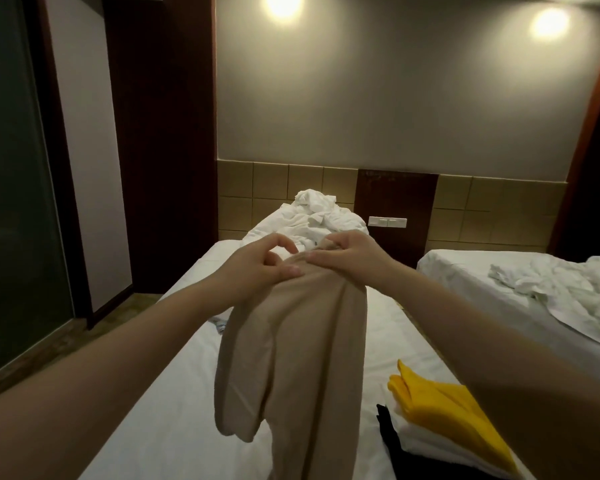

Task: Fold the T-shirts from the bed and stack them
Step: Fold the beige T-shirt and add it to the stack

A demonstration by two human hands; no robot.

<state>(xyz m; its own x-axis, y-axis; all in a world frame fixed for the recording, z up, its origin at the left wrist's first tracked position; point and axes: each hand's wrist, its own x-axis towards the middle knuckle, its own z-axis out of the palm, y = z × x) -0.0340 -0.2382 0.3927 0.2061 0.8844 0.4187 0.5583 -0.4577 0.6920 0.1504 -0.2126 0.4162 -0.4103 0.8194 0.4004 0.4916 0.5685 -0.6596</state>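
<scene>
A beige T-shirt [291, 348] hangs bunched in the air above the white bed [174, 393]. My left hand [257, 265] pinches its top edge between thumb and fingers. My right hand [350, 254] grips the same top edge just to the right, fingers curled into the cloth. The two hands almost touch. At the lower right lies a stack of folded shirts: a yellow one [444, 410] on top, a white one [430, 448] below, a black one [395, 445] beside it.
A heap of crumpled white bedding [312, 216] lies at the head of the bed. A second bed [520, 299] with rumpled sheets stands to the right. A dark wooden panel and a glass door [14, 202] are on the left.
</scene>
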